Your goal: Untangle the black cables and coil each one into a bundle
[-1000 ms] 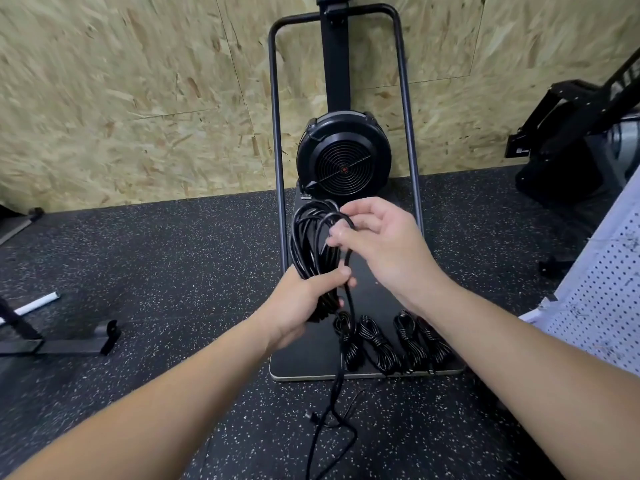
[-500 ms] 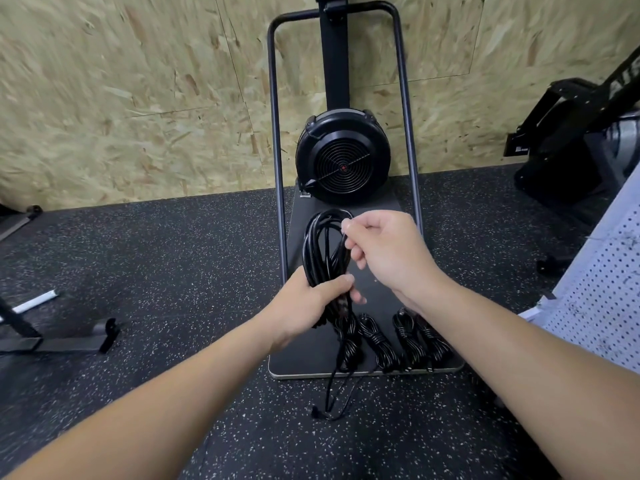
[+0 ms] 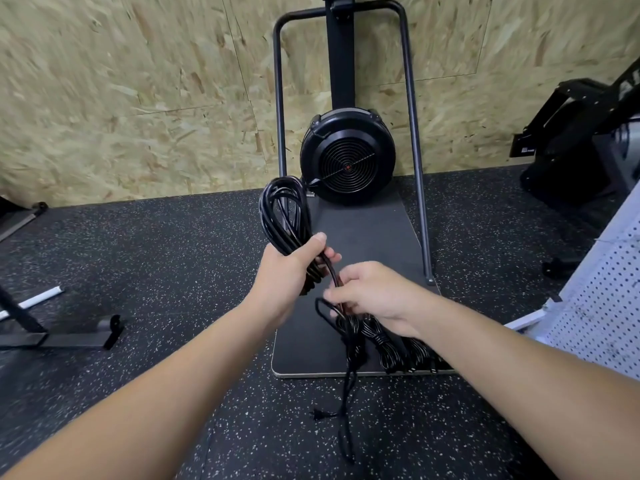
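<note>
My left hand (image 3: pixel 289 271) grips a coil of black cable (image 3: pixel 282 216) whose loops stand up above the fist. My right hand (image 3: pixel 375 294) sits just below and to the right, pinching the loose strand that runs out of the coil. That cable's free tail (image 3: pixel 348 403) hangs down to the floor and ends in a small plug (image 3: pixel 317 415). Several wrapped black cable bundles (image 3: pixel 388 344) lie in a row on the machine's dark platform (image 3: pixel 367 237), partly hidden behind my right hand and forearm.
The platform belongs to a fan-wheel exercise machine (image 3: pixel 346 164) with a tall tube frame against a chipboard wall. A black metal stand foot (image 3: pixel 69 334) lies at the left, dark equipment (image 3: pixel 581 133) at the right, and a white perforated panel (image 3: pixel 595 306) at the right edge.
My left hand has lifted the coil up and leftward. My right hand has dropped from the top of the loops to below the coil, sliding down the loose strand.
</note>
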`<state>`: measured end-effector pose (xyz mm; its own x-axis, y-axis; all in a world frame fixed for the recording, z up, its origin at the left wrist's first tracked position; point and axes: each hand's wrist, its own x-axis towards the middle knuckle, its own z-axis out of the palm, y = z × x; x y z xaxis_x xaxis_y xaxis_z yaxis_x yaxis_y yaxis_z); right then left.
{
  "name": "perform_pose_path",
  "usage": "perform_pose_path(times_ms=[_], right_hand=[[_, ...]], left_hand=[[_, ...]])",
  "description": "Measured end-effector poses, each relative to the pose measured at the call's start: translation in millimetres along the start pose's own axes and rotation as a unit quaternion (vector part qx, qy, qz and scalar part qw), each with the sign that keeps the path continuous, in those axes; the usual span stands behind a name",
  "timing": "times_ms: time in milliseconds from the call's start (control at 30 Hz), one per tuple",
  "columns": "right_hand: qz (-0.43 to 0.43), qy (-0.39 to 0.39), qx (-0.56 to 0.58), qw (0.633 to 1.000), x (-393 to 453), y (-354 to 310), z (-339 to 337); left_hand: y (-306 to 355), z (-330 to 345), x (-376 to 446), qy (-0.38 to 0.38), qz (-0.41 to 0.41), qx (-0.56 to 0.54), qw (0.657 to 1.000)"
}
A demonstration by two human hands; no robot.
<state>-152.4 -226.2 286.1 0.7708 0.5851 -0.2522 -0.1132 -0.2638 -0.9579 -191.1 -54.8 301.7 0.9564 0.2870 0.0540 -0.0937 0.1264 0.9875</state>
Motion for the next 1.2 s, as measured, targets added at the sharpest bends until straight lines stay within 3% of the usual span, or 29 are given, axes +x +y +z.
perform_pose_path(times_ms=[67, 167, 233, 433, 500, 600, 667, 800, 933, 1033, 1200], right_hand=[[0.0, -0.019, -0.135, 0.991, 0, -7, -11], [0.03, -0.07, -0.318, 0.945, -11, -11, -21], [0.033, -0.066, -0.342, 0.937, -14, -6, -21], [-0.049, 0.066, -0.295, 0.952, -5, -7, -25], [-0.033, 0.038, -0.362, 0.931, -6, -8, -29], [0.036, -0.07, -0.493, 0.867, -11, -7, -33], [0.046, -0.096, -0.527, 0.843, -12, 0, -36], [-0.055, -0.039, -0.458, 0.886, -12, 8, -47], [-0.153, 0.026, -0.303, 0.94, -16, -8, -55], [-0.196, 0.066, -0.213, 0.955, -15, -18, -52], [-0.181, 0.108, -0.228, 0.951, -9, -22, -44]], left_hand=[[3, -4, 2, 0.012, 0.006, 0.0, 1.0], [3, -9, 3, 0.031, 0.006, -0.006, 0.999], [2, -12, 4, 0.05, 0.006, 0.003, 0.999], [3, -23, 8, 0.104, -0.023, 0.093, 0.99], [2, -23, 9, 0.086, -0.032, 0.087, 0.992], [-2, -18, 9, 0.047, -0.061, -0.049, 0.996], [-2, -17, 9, 0.045, -0.082, -0.116, 0.989], [-1, -28, 15, 0.06, -0.088, -0.112, 0.988], [1, -37, 16, 0.079, -0.109, 0.057, 0.989], [-2, -32, 7, -0.041, -0.196, 0.114, 0.973], [-6, -3, -18, -0.216, -0.249, 0.141, 0.934]])
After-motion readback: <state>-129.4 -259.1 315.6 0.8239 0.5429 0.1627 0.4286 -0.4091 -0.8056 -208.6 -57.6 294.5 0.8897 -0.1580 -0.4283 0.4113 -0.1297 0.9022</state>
